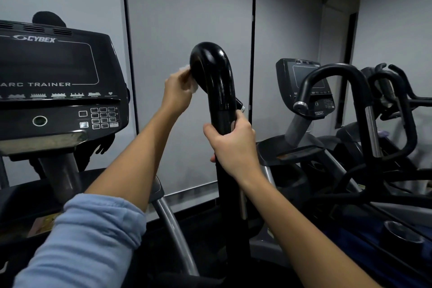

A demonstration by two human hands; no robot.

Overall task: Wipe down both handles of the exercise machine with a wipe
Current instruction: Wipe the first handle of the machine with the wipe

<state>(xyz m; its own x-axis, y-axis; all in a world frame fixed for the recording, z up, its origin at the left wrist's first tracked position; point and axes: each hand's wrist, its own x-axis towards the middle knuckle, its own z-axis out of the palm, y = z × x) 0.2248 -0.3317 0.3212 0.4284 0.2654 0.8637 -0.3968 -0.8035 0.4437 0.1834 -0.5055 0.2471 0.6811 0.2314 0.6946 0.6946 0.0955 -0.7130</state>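
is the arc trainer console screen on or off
Off, as far as shows: the black Cybex console screen is dark and blank, with only printed outlines and lettering visible, no lit readout.

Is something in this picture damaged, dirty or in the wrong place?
Nothing stands out. The left hand presses a white wipe to the curved top of the black handle; the right hand holds it lower down. The console looks intact.

Left arm: light blue sleeve (93, 236), soft fabric, bunched in folds above the forearm. Right forearm bare; both hands ungloved
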